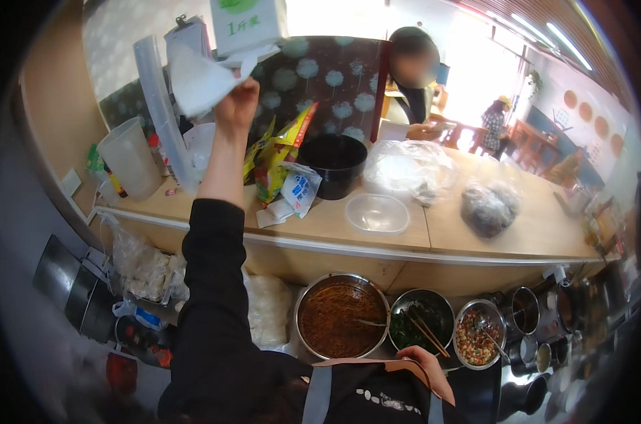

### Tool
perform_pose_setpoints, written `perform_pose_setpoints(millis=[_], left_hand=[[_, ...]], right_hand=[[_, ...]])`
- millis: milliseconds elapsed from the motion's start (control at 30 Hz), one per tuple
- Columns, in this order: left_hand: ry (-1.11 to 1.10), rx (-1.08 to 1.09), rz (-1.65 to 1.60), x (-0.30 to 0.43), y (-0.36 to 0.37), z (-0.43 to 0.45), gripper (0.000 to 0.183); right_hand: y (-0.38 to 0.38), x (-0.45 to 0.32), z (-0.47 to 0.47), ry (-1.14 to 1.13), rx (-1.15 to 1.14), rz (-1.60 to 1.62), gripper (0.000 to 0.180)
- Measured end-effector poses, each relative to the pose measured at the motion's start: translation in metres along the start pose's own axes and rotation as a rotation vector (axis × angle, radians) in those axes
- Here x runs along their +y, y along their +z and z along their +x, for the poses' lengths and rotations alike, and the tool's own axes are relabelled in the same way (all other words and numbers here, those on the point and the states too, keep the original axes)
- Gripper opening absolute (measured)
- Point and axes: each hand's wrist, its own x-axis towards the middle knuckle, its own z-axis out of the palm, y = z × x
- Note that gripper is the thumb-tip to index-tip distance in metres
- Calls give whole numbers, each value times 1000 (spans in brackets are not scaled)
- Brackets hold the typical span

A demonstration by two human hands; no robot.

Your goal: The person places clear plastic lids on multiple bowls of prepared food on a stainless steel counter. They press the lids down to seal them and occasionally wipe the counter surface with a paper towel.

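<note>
My left hand (237,103) is raised above the wooden counter, its fingers closed on a white plastic bag (201,85). Just above it is a white pack (249,26) with green printing, and the bag reaches up to its lower edge. My right hand (423,363) rests low near my apron, close to the rim of a metal bowl of green leaves (413,323) with chopsticks; whether it holds anything is not plain. To the left of that bowl stands a large metal basin of red-brown sauce (341,318).
On the counter (320,233) stand a black tub (333,164), a clear plastic container (377,213), bagged goods (407,167), a dark-filled bag (490,206) and a plastic pitcher (129,159). A bowl of diced vegetables (479,334) is at right. A person (413,100) is behind the counter.
</note>
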Motion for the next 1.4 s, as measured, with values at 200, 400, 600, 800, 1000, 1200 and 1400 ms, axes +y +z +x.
perform_pose_setpoints(millis=[200, 400, 600, 800, 1000, 1200, 1400], left_hand=[[96, 703, 80, -8, -21, 77, 11], [-298, 400, 908, -210, 78, -119, 14], [-342, -1325, 1574, -312, 255, -311, 21], [-508, -1635, 1175, -462, 393, -442, 24], [-846, -2016, 715, -625, 555, -565, 20], [-685, -1844, 514, -789, 661, -669, 22], [-598, -1580, 546, -924, 739, -786, 23]], right_hand=[[1, -13, -31, 108, 9, 281, 19], [-25, 75, -75, 58, 241, 126, 19], [-60, 118, -146, -185, 587, 66, 14], [-159, 176, -298, -519, 1110, 258, 17], [-256, 229, -476, -668, 877, -190, 69], [-296, 315, -606, -165, 982, 310, 76], [-396, 438, -687, -21, 1366, 665, 27]])
